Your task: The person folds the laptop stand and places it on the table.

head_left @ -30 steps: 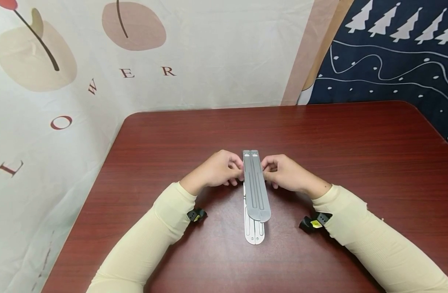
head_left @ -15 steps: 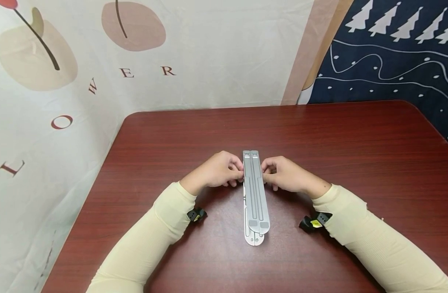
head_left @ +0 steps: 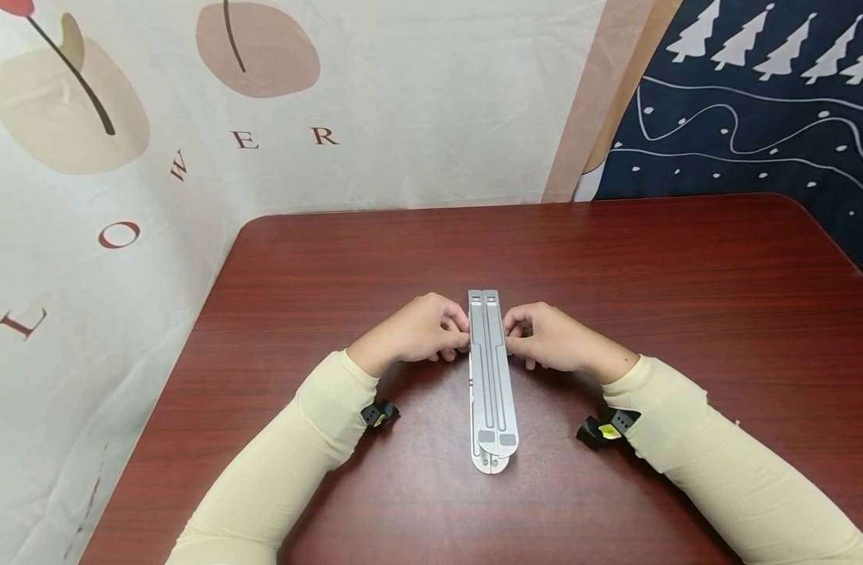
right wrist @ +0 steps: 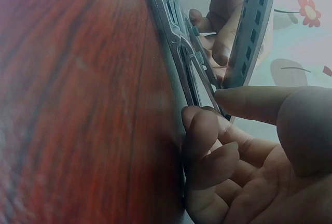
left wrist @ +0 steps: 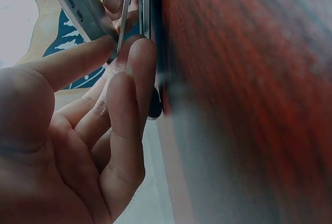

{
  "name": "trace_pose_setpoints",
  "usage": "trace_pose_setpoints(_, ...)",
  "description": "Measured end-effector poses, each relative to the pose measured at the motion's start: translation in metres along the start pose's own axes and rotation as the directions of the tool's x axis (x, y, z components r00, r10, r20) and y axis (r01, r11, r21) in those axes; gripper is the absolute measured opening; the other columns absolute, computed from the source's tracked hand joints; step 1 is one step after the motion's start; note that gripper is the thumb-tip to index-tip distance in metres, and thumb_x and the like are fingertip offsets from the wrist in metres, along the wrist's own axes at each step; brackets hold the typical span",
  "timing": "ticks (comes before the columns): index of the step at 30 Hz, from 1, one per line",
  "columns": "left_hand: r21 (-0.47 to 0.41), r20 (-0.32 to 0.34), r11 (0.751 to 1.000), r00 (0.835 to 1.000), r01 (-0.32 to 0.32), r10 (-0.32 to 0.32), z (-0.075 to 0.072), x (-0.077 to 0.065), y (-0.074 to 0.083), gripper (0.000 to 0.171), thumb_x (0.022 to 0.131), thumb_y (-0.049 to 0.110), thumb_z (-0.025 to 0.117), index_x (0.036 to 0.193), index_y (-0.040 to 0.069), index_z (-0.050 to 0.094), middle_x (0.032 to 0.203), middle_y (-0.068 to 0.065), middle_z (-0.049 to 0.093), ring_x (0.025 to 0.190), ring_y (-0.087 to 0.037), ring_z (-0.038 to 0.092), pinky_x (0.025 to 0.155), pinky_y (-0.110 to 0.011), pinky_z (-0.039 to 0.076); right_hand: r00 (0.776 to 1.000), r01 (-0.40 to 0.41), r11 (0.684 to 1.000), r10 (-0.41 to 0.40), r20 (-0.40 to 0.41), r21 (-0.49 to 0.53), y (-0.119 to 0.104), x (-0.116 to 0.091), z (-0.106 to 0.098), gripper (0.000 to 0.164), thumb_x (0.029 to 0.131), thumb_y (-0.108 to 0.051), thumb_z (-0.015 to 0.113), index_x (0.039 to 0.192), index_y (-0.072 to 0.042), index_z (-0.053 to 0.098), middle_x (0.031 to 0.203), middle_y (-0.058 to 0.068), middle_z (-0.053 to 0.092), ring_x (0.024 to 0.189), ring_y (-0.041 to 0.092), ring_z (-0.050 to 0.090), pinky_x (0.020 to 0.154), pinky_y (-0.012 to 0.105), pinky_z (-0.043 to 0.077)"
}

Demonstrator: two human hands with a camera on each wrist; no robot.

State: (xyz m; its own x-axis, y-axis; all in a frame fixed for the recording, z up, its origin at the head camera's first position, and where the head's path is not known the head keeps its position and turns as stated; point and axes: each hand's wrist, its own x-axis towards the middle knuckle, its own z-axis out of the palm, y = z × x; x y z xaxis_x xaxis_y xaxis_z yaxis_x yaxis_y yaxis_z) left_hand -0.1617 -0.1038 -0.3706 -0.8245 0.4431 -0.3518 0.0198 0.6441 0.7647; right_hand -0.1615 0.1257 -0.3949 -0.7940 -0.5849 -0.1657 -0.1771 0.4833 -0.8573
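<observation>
A silver folding laptop stand (head_left: 493,369) lies lengthwise on the table, its two rails side by side. Its slotted upper part (right wrist: 254,27) stands at a narrow angle over the lower part (head_left: 489,466), whose rounded near end shows beneath. At the stand's left side, my left hand (head_left: 431,326) pinches it near the far end with thumb and fingers. My right hand (head_left: 548,333) pinches it the same way from the right. In both wrist views a thin metal strut (left wrist: 126,14) runs between the two parts by the fingertips. The undersides are mostly hidden in the head view.
The red-brown wooden table (head_left: 333,259) has rounded far corners. A pale printed cloth (head_left: 431,102) hangs behind and to the left, a dark blue one (head_left: 742,141) at the back right. A black wrist device (head_left: 608,428) sits under each cream sleeve (head_left: 693,424).
The upper part of the laptop stand has swung down toward the lower part, its near end coming closer to the person. Both hands have stayed almost in place.
</observation>
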Motion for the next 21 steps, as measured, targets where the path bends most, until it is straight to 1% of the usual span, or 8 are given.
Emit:
trace_pose_setpoints(7, 0.007, 0.009, 1.0, 1.0, 0.002, -0.002, 0.0006, 0.0005, -0.001, 0.007, 0.094, 0.01, 0.067, 0.098, 0.004, 0.069, 0.082, -0.008, 0.076, 0.061, -0.014, 0.069, 0.053, -0.028, 0.055, 1.0, -0.006, 1.0, 0.006, 0.0, -0.015, -0.0002, -0.0005, 0.0008, 0.005, 0.092, -0.007, 0.065, 0.09, -0.002, 0.064, 0.068, 0.008, 0.064, 0.048, 0.013, 0.057, 0.041, 0.025, 0.04)
trace_pose_setpoints(15, 0.026, 0.016, 1.0, 1.0, -0.004, 0.003, 0.0011, 0.0015, -0.0033, 0.008, 0.092, 0.009, 0.068, 0.099, 0.005, 0.068, 0.08, -0.007, 0.075, 0.061, -0.014, 0.068, 0.053, -0.028, 0.054, 0.999, -0.047, 0.998, 0.048, 0.004, -0.049, -0.0038, -0.0012, 0.0006, 0.004, 0.092, -0.009, 0.066, 0.09, -0.006, 0.064, 0.069, 0.007, 0.064, 0.047, 0.014, 0.056, 0.042, 0.026, 0.042)
trace_pose_setpoints(21, 0.049, 0.036, 0.999, 0.999, -0.009, 0.007, 0.001, 0.0014, -0.0042, 0.009, 0.091, 0.009, 0.07, 0.099, 0.005, 0.067, 0.077, -0.005, 0.075, 0.059, -0.012, 0.065, 0.053, -0.027, 0.054, 0.999, -0.043, 0.996, 0.044, 0.015, -0.074, -0.0053, -0.0017, -0.0002, 0.005, 0.091, -0.009, 0.066, 0.089, -0.006, 0.064, 0.066, 0.005, 0.063, 0.047, 0.014, 0.056, 0.042, 0.027, 0.043)
